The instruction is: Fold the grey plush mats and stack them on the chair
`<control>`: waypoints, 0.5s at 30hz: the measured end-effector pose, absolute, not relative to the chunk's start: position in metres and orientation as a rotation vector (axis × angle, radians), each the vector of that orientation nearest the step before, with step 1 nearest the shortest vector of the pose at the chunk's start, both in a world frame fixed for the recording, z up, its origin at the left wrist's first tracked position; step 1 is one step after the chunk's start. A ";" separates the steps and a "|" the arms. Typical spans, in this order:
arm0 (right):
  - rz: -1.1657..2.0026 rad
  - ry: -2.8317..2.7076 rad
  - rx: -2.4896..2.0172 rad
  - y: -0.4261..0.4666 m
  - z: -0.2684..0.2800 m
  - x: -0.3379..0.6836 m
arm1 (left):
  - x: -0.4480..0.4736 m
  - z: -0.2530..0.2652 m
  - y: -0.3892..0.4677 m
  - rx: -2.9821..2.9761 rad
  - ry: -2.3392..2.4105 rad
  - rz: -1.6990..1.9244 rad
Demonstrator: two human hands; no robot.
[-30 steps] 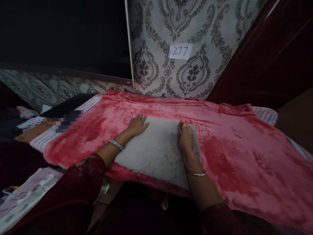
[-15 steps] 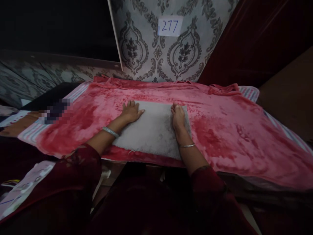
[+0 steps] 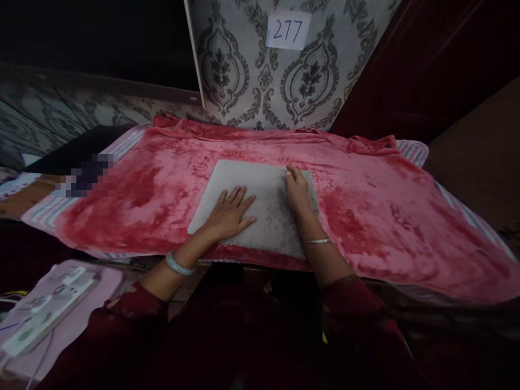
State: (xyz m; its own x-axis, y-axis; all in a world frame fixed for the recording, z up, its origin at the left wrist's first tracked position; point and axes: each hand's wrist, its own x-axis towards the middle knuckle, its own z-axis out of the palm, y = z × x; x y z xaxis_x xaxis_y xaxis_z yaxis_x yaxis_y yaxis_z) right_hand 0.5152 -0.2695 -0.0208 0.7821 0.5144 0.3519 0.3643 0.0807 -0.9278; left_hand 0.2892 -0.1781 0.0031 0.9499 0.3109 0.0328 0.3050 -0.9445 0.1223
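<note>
A grey rectangular piece of plush cloth (image 3: 260, 195) lies flat on a red-and-pink blanket (image 3: 154, 179), a few loose threads at its near edge. Spread flat over the cloth's left half, my left hand (image 3: 231, 214) has its fingers apart and wears a pale green bangle. At the cloth's right side rests my right hand (image 3: 298, 192), with fingers curled in and a thin silver bracelet at the wrist. Whatever its fingers hold, if anything, is hidden from view.
Striped bedding (image 3: 44, 208) shows under the blanket's left end. A power strip (image 3: 51, 311) lies on a pink surface at lower left. Behind are a dark screen (image 3: 97, 43), patterned wallpaper and a paper marked 277 (image 3: 288, 30). A dark red panel (image 3: 406, 70) stands right.
My left hand has slid from the cloth's far left edge toward me and right, onto its near middle. My right hand keeps its place on the cloth. The view has shifted slightly.
</note>
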 end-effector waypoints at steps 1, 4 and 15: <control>0.082 -0.847 -1.595 -0.281 -0.018 0.504 | 0.287 0.004 -0.179 2.988 0.474 0.077; -0.014 -1.187 -1.821 -0.323 -0.020 0.463 | 0.275 0.001 -0.183 2.984 0.451 0.081; -0.037 -1.310 -2.155 -0.378 -0.042 0.422 | 0.217 -0.020 -0.157 2.904 0.778 0.261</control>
